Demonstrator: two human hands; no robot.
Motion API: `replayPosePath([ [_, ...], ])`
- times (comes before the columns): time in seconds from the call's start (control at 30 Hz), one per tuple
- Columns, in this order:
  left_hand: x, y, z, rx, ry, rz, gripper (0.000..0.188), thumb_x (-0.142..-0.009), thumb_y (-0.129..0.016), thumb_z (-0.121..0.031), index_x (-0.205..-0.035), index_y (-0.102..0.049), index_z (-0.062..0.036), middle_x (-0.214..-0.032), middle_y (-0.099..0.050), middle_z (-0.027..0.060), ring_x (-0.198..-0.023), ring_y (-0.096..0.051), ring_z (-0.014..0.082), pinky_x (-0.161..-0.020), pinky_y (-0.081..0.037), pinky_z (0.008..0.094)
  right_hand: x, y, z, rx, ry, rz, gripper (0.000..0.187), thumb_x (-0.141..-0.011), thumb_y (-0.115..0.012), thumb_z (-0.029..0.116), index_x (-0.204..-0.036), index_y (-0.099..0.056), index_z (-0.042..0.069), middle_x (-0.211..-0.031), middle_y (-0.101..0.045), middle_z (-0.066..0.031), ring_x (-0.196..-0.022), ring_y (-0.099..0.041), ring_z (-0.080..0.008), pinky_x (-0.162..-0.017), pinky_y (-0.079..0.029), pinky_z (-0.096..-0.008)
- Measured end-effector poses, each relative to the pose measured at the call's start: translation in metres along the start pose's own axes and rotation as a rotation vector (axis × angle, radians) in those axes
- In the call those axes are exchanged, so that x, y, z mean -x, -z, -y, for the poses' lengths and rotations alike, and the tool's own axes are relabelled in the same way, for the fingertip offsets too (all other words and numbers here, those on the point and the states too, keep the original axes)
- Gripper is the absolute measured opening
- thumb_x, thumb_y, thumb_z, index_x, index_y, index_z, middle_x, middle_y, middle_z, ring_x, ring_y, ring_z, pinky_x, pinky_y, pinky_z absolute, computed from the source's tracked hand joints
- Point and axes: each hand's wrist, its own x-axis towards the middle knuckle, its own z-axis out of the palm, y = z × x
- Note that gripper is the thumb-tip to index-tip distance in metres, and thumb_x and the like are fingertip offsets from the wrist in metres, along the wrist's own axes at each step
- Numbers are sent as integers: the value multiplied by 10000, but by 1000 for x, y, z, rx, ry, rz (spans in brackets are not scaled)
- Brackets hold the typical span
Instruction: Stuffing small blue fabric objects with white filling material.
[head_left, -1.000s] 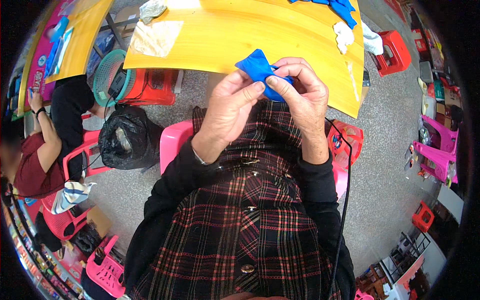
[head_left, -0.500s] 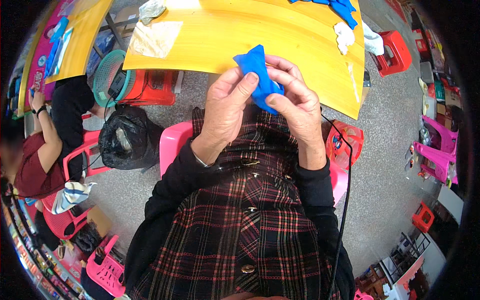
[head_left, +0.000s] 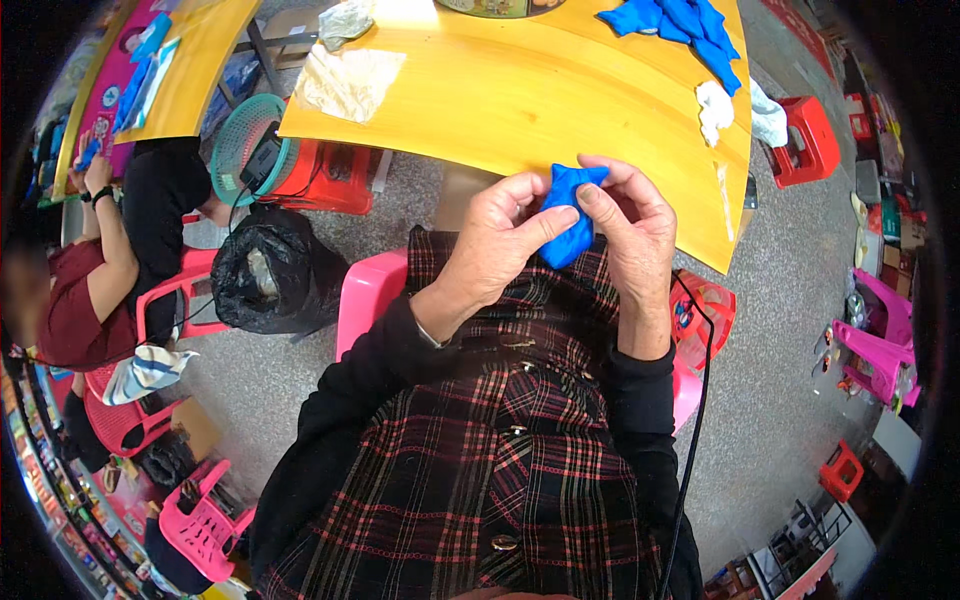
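Observation:
A small blue fabric piece [head_left: 568, 232], puffy and with two pointed corners at its upper end, is held upright in front of my body, just off the near edge of the yellow table [head_left: 520, 110]. My left hand [head_left: 492, 240] grips its left side, thumb laid across the front and fingers curled behind. On the other side my right hand [head_left: 642, 232] pinches it, thumb pressed on the front near the upper corner. The fingers behind the piece are partly hidden. Similar blue fabric pieces [head_left: 690, 28] lie heaped at the table's far right.
White fluffy stuffing [head_left: 714, 112] lies near the table's right edge, a pale cloth [head_left: 350, 84] and a plastic bag [head_left: 345, 22] at the left. A black bag [head_left: 275, 270] and green basket [head_left: 245, 150] stand left. A black cable [head_left: 700, 400] hangs by my right arm. Another person [head_left: 90, 290] sits left.
My hands have turned the blue fabric piece: it leaned left with one point up, and now stands straighter with two corners showing. The view has shifted, revealing more of the table's far side.

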Motion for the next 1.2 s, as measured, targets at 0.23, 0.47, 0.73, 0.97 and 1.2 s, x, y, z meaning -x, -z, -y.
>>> replayPosePath([
  [0.23, -1, 6, 3, 116, 139, -21, 241, -890, -633, -1, -1126, -587, 17, -1047, -657, 77, -940, -619, 131, -838, -512, 262, -7, -2, -3, -94, 37, -178, 108, -838, -696, -14, -932, -644, -4, -856, -664, -37, -772, -615, -95, -722, -508, -231],
  [0.47, -8, 17, -16, -42, 38, -118, 196, -898, -633, -38, -1081, -602, 23, -971, -668, 79, -871, -627, 116, -798, -515, 253, -17, 9, -5, -46, 4, -55, 131, -865, -683, 57, -984, -659, 7, -869, -656, -27, -780, -585, -82, -732, -483, -223],
  [0.73, -9, 23, -16, 40, 171, -30, 240, -908, -627, -49, -1138, -585, 6, -1037, -644, 78, -927, -616, 138, -846, -502, 286, -29, 16, -1, 115, -43, 84, 121, -867, -701, 104, -944, -683, 12, -825, -659, -2, -742, -594, -57, -681, -486, -201],
  [0.97, -16, 19, -7, 136, 102, -158, 263, -893, -635, -28, -1141, -560, 18, -1030, -622, 100, -929, -609, 152, -810, -530, 306, -29, 14, -4, 178, -37, 123, 193, -901, -671, 164, -980, -679, -11, -857, -661, -6, -771, -586, -55, -709, -476, -205],
  [1.2, -32, 6, -28, 229, 49, -80, 268, -900, -649, -89, -1125, -573, 36, -1034, -631, 96, -887, -608, 133, -740, -512, 240, -29, 23, 0, 57, -113, 126, 210, -904, -678, 213, -960, -698, 12, -812, -659, 14, -720, -558, -48, -659, -452, -197],
])
